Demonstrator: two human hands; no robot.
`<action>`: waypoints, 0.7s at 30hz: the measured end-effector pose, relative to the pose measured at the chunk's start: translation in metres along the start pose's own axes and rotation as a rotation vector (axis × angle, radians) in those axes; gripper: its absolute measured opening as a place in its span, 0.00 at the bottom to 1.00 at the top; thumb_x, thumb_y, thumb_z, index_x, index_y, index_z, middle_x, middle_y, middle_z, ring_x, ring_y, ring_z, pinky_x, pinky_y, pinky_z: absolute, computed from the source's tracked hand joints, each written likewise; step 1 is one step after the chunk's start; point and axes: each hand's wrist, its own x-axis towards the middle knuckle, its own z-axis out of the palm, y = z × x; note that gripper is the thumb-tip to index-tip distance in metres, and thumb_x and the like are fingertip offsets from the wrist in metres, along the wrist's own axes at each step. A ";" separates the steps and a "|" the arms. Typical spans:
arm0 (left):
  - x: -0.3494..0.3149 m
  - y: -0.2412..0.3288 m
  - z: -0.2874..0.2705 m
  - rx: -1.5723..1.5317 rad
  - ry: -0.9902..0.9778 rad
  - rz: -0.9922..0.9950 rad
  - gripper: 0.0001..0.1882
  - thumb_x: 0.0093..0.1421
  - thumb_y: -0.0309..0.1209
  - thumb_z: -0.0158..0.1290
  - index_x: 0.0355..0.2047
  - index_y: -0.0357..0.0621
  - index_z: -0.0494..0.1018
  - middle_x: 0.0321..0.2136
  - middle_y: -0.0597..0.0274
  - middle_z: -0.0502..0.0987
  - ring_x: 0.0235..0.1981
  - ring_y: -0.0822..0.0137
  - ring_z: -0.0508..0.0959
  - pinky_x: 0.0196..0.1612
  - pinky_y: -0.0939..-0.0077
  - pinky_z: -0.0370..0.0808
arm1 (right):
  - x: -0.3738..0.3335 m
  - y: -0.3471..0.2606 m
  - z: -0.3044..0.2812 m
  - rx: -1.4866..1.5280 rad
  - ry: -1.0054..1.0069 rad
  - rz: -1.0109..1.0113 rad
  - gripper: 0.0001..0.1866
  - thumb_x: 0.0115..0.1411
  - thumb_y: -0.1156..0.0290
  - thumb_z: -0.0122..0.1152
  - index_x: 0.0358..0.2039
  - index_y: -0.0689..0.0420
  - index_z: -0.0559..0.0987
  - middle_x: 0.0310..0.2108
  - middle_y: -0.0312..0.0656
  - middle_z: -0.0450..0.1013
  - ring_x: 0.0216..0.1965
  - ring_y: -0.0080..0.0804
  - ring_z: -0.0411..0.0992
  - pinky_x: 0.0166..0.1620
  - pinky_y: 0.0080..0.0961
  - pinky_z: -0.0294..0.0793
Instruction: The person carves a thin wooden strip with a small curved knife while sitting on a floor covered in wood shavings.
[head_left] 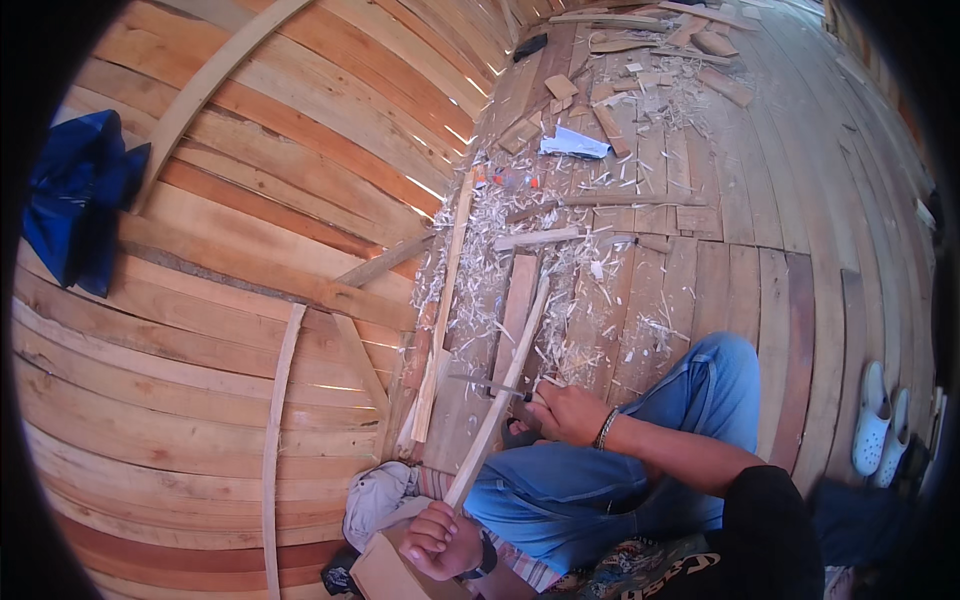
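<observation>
A long, pale wooden strip (482, 441) slants from beside my lap up over the floor. Its near end meets my left hand (436, 540), whose fingers are curled closed around it. My right hand (573, 412) grips a knife (482, 382) by the handle, which is mostly hidden in the fist. The thin blade points left and lies across the strip, about midway along it. A block-like piece of light wood (385, 575) is beside my left wrist. Under the strip, a reddish board (516, 300) lies on the floor.
Curled shavings (480, 245) cover the floor ahead, along with offcuts and a white-blue sheet (574, 143). A plank wall (220, 370) rises at left, with a blue cloth or bag (75, 195) on it. Pale clogs (872, 430) stand at right. A grey cap-like cloth (376, 500) lies near my left hand.
</observation>
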 end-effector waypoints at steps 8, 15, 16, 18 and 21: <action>-0.002 0.005 -0.015 -0.039 -0.143 -0.022 0.20 0.64 0.37 0.41 0.13 0.49 0.59 0.09 0.67 0.61 0.12 0.70 0.62 0.27 0.68 0.66 | -0.015 -0.002 -0.003 0.019 -0.031 0.041 0.20 0.65 0.54 0.46 0.35 0.61 0.70 0.24 0.58 0.74 0.29 0.59 0.74 0.34 0.50 0.72; 0.000 0.000 0.001 -0.070 -0.166 -0.013 0.22 0.59 0.36 0.47 0.09 0.44 0.64 0.06 0.60 0.67 0.08 0.65 0.69 0.19 0.68 0.70 | -0.021 0.023 0.009 -0.015 0.041 0.068 0.21 0.65 0.53 0.45 0.35 0.62 0.69 0.23 0.59 0.74 0.28 0.59 0.74 0.33 0.50 0.72; 0.000 0.000 0.001 -0.064 -0.201 -0.026 0.22 0.59 0.36 0.47 0.09 0.44 0.64 0.06 0.60 0.67 0.08 0.65 0.69 0.19 0.68 0.69 | -0.023 0.025 0.013 0.003 0.062 0.064 0.21 0.65 0.53 0.45 0.35 0.62 0.68 0.23 0.59 0.74 0.28 0.59 0.74 0.33 0.51 0.72; 0.006 -0.001 0.004 -0.054 -0.276 -0.041 0.22 0.59 0.36 0.47 0.09 0.44 0.64 0.06 0.61 0.67 0.07 0.65 0.68 0.18 0.68 0.69 | -0.022 0.031 0.016 -0.010 0.062 0.092 0.21 0.65 0.53 0.45 0.35 0.62 0.68 0.23 0.59 0.74 0.27 0.59 0.74 0.32 0.51 0.72; 0.004 0.004 0.004 -0.027 -0.289 -0.038 0.21 0.61 0.36 0.45 0.10 0.48 0.60 0.06 0.64 0.64 0.08 0.69 0.65 0.22 0.70 0.69 | -0.019 0.034 0.015 -0.051 0.065 0.074 0.21 0.65 0.53 0.45 0.35 0.62 0.68 0.22 0.59 0.74 0.27 0.59 0.74 0.32 0.51 0.72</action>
